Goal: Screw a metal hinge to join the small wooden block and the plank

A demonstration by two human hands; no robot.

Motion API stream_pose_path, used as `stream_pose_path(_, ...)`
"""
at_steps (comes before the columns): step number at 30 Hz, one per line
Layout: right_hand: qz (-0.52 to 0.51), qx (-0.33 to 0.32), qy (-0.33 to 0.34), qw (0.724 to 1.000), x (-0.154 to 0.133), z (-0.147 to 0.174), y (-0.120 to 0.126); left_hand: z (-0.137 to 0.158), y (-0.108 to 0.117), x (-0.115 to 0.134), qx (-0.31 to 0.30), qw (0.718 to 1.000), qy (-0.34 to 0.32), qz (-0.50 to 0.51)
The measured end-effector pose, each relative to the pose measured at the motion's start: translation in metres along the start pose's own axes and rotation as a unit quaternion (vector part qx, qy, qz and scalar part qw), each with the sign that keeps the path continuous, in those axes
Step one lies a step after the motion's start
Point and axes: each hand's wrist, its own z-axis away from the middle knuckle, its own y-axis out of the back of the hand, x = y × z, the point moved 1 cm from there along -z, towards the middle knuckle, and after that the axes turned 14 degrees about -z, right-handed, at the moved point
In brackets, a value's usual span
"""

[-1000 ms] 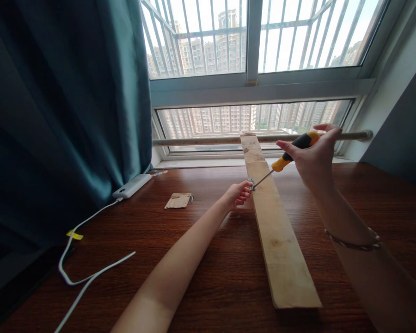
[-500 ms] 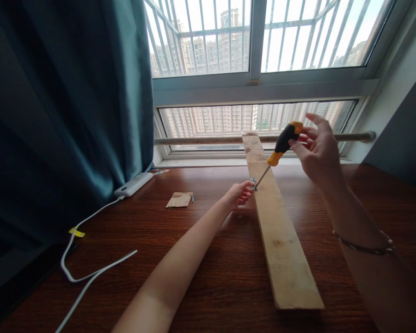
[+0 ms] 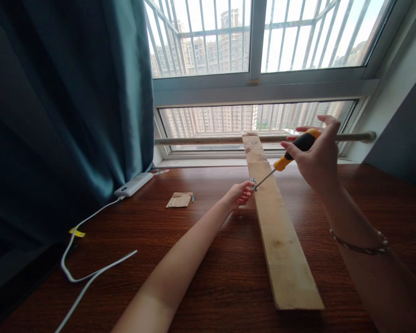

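Note:
A long wooden board (image 3: 280, 240) lies on the table, its far end toward the window. At its left edge, my left hand (image 3: 241, 194) is closed, pinching a small shiny metal fitting (image 3: 253, 182) against the wood; its exact kind is too small to tell. My right hand (image 3: 317, 157) holds a screwdriver (image 3: 300, 145) by its black and yellow handle, with some fingers lifted away. The screwdriver leans over to the right, and its tip meets the fitting close to my left fingertips.
On the dark wooden table (image 3: 201, 240), a small piece of thin wood (image 3: 179, 200) lies left of my hands, with small screws (image 3: 193, 199) beside it. A white power strip (image 3: 133, 184) and its cable (image 3: 93, 275) lie farther left, by the blue curtain (image 3: 125, 92). A horizontal rail (image 3: 208, 140) crosses before the window.
The screwdriver's handle has tipped lower and to the right while its tip stays at the fitting. My right hand has changed its hold on the handle. My left hand stays put.

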Motion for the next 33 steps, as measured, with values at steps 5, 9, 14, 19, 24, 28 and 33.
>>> stream_pose_path(5, -0.07, -0.067, -0.042, 0.994, -0.002, -0.005, 0.005, 0.0, 0.0, -0.001, -0.005, 1.0, -0.002, 0.008)
stream_pose_path(9, 0.038, -0.055, -0.038, 0.997, -0.016, -0.004, 0.014, -0.001, 0.001, -0.002, -0.011, 1.0, 0.003, 0.016)
stream_pose_path(14, -0.012, -0.08, -0.036, 0.996, -0.021, -0.003, 0.013, -0.005, 0.003, -0.004, -0.032, 0.998, 0.001, 0.046)
stream_pose_path(19, -0.043, -0.113, -0.015, 0.993, -0.012, 0.0, 0.003, -0.006, 0.004, -0.004, -0.04, 0.998, 0.002, 0.04)
stream_pose_path(24, 0.046, -0.066, 0.009, 0.997, -0.019, 0.005, 0.002, -0.004, 0.004, -0.005, -0.009, 0.999, -0.028, -0.022)
stream_pose_path(28, 0.102, -0.04, 0.024, 0.994, -0.027, 0.005, 0.008, -0.001, 0.002, -0.005, -0.037, 0.996, -0.033, -0.076)
stream_pose_path(33, 0.015, -0.064, -0.017, 0.998, -0.023, 0.0, 0.01, -0.003, 0.001, -0.007, -0.059, 0.994, -0.053, -0.071)
